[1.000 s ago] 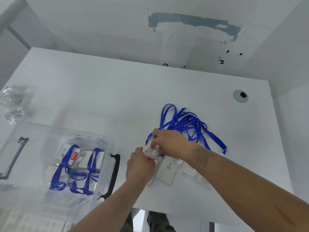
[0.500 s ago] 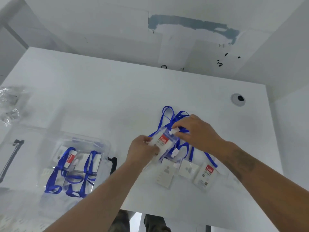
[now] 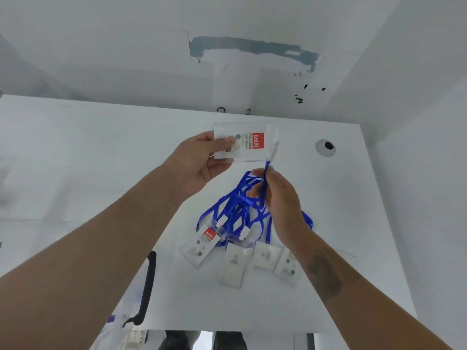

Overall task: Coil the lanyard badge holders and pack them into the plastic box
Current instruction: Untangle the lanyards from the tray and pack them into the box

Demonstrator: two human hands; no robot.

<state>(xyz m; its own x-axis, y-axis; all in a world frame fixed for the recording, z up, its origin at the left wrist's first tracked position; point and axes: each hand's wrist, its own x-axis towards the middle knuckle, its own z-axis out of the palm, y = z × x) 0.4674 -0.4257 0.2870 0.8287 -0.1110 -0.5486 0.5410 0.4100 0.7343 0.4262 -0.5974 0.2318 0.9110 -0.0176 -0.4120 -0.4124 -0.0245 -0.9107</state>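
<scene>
I have one holder [image 3: 246, 142] up off the table [image 3: 75, 160] now; half a second ago it was low, just over the pile, with both hands close together on it. My left hand [image 3: 199, 162] pinches its left end, thumb on the face, fingers behind, so the card sits flat toward the camera, red label to the right. My right hand [image 3: 278, 195] has moved off the holder and down its strap [image 3: 265, 173]: thumb and fingers are curled round the blue ribbon just below the holder's right end. The ribbon runs up from that grip to the clip end, and below my hand it drops into the tangle [image 3: 242, 208].

So the piece is picked out but not free. I judge the strap's tail is still mixed with the other loops, and I cannot tell which loop is mine.

Four more holders [image 3: 235, 263] lie face up in a row at the near edge of the tangle, clips toward the ribbons. The box [image 3: 147, 286] has slid almost out of view at lower left; only its black handle and a bit of clear wall show. A second ago several coiled pieces were visible inside it, now hidden.

Meaning for the task: this is the start of a coiling cycle. Next I need to draw the strap clear, slowly, or the neighbours will drag along.
</scene>
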